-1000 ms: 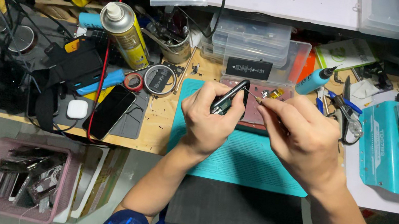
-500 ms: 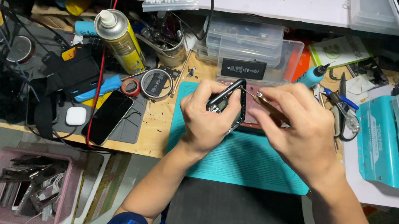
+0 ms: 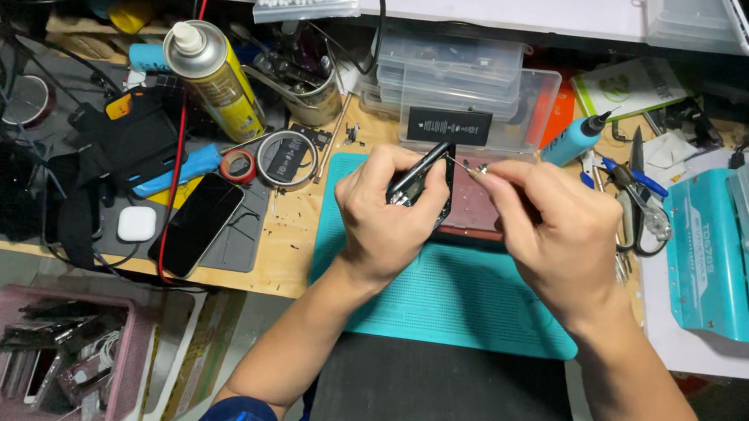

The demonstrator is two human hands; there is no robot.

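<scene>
My left hand (image 3: 389, 215) grips a slim black tool (image 3: 418, 171), its tip pointing up and to the right. My right hand (image 3: 548, 232) pinches a tiny metal part (image 3: 478, 169) right at that tip. Both hands hover over a reddish opened device (image 3: 473, 207) lying at the far edge of a teal work mat (image 3: 442, 293). What my palms cover on the device is hidden.
Stacked clear plastic boxes (image 3: 462, 83) stand behind the mat. A yellow spray can (image 3: 212, 77), a round magnifier (image 3: 287, 157), a dark phone (image 3: 200, 224) and white earbud case (image 3: 135, 223) lie left. Pliers (image 3: 642, 189), a blue bottle (image 3: 574, 137) and teal trays (image 3: 743, 252) sit right. A pink bin (image 3: 55, 360) is below.
Both hands have drawn closer together over the device. The black tool has tilted more upright and my right fingers now meet its tip with the small metal part.
</scene>
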